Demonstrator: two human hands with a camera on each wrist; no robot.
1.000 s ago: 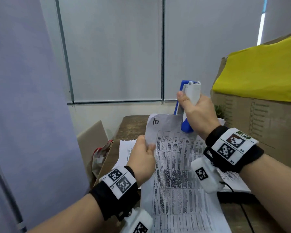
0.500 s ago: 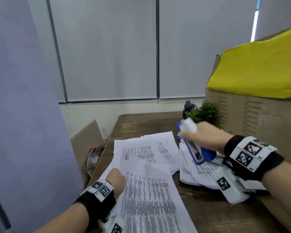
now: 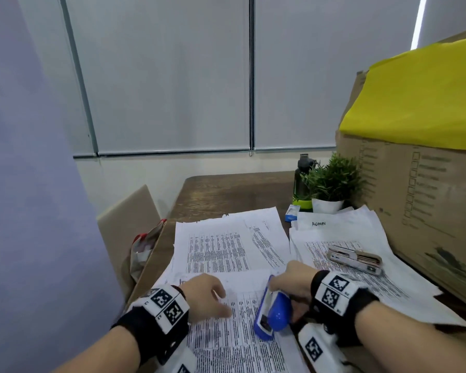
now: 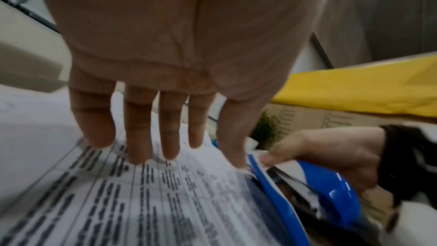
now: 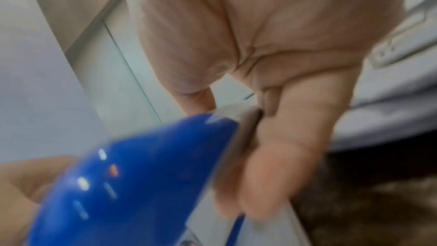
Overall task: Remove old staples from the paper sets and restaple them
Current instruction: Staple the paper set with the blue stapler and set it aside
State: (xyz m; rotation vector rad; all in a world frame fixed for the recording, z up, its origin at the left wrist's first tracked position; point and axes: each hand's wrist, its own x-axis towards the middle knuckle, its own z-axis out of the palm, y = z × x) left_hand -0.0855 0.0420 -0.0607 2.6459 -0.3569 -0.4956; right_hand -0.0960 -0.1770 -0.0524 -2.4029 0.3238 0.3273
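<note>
The stapler (image 3: 273, 309) is glossy blue with white. The paper sets (image 3: 226, 249) are white, printed with dense black tabular text. The table (image 3: 234, 192) is dark brown wood grain. Black wristbands (image 3: 339, 294) carry white tags with black square codes. A yellow sheet (image 3: 420, 100) covers a brown cardboard box (image 3: 420, 200). The plant (image 3: 331, 179) is green in a white pot. A second stapler (image 3: 355, 258) is silver.

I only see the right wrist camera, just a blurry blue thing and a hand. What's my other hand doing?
Observer: The left hand rests with straight fingers on the printed paper set.
Operator: Is the blue thing on that paper too?
Observer: The blue stapler, gripped by the right hand, sits at that set's right edge.
Operator: What's far back?
Observer: A small potted plant stands on the table.
</note>
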